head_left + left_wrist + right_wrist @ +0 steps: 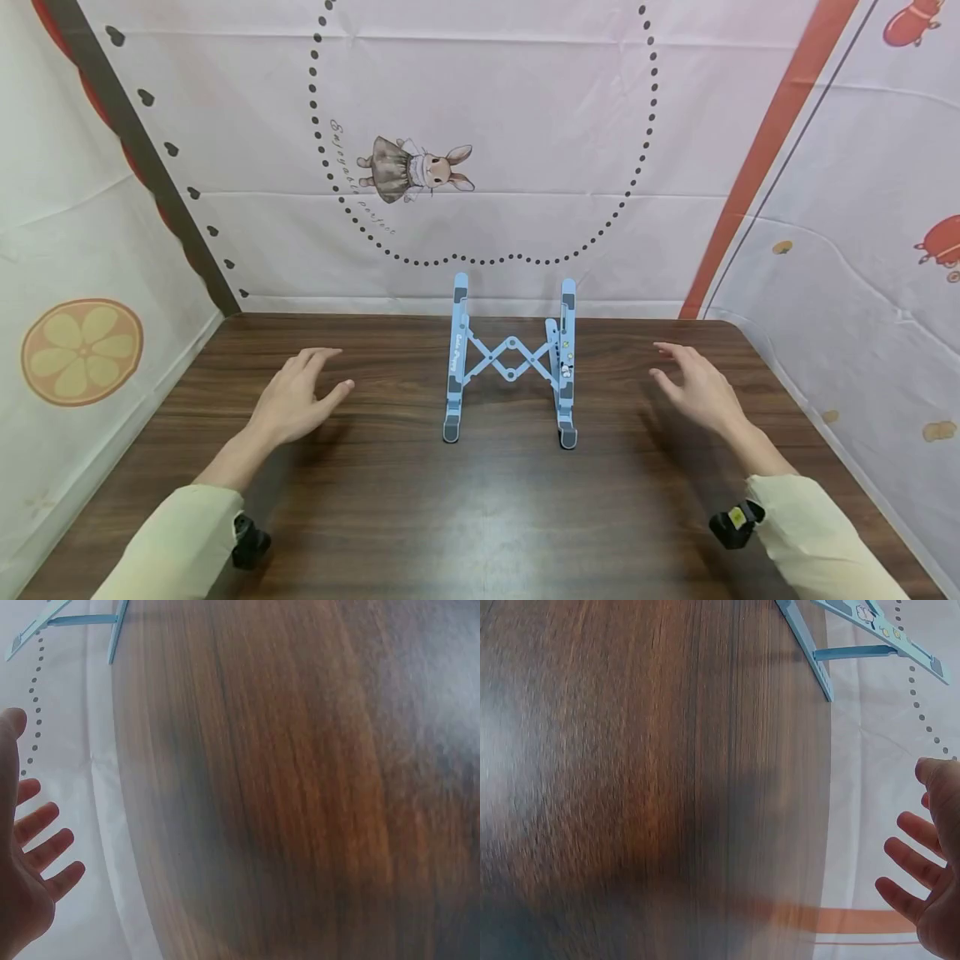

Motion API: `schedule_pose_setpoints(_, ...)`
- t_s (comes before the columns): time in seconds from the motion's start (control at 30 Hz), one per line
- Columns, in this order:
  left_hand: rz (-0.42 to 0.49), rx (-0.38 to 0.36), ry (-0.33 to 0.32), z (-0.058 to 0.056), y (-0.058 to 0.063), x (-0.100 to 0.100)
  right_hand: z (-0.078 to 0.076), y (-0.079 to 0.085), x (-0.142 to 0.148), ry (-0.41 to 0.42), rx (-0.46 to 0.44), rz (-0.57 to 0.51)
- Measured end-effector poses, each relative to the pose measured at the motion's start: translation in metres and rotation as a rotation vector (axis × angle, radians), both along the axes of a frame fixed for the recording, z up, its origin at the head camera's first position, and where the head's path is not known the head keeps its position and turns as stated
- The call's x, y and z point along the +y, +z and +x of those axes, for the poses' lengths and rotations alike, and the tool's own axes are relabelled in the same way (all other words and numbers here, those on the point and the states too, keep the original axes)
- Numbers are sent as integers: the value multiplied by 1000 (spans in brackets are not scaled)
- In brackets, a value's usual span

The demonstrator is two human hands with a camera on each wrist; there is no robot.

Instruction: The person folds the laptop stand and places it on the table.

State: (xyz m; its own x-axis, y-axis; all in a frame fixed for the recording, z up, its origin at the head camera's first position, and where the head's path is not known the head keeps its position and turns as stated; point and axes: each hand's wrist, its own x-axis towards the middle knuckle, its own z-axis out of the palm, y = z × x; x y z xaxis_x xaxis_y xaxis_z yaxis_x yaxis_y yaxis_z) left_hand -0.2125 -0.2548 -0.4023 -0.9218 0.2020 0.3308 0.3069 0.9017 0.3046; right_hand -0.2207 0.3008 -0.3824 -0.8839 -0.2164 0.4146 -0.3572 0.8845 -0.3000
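A light blue folding laptop stand [512, 358] stands unfolded towards the back of the wooden table, its two sloping arms joined by crossed links. Grey pads show along the arms, and small cartoon stickers sit on the right one. To its left hovers my left hand [295, 398], fingers spread loosely and holding nothing. My right hand [701, 387] is on the other side, likewise apart from the stand, with thumb and fingers pointing inward. Part of the stand [859, 652] shows at the top of the right wrist view, beyond the right fingers [911, 862].
The dark wooden table [487, 517] ends at a white cloth wall [540, 167] printed with a rabbit and dotted line. Cloth also hangs along the left and right sides. Black wrist cameras [249, 542] sit at both sleeves.
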Motion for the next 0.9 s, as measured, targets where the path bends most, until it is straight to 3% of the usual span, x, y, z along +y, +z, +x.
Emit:
schedule_pose_setpoints(0.33,91,-32,-5,-2,-3,8,-3,-4,-9,20,10,-74)
schedule_pose_setpoints(0.63,165,-25,-50,-5,-10,17,-6,-9,-16,37,-14,-94)
schedule_pose_setpoints(0.9,273,-16,-46,-16,-17,28,-9,-14,-25,59,0,-124)
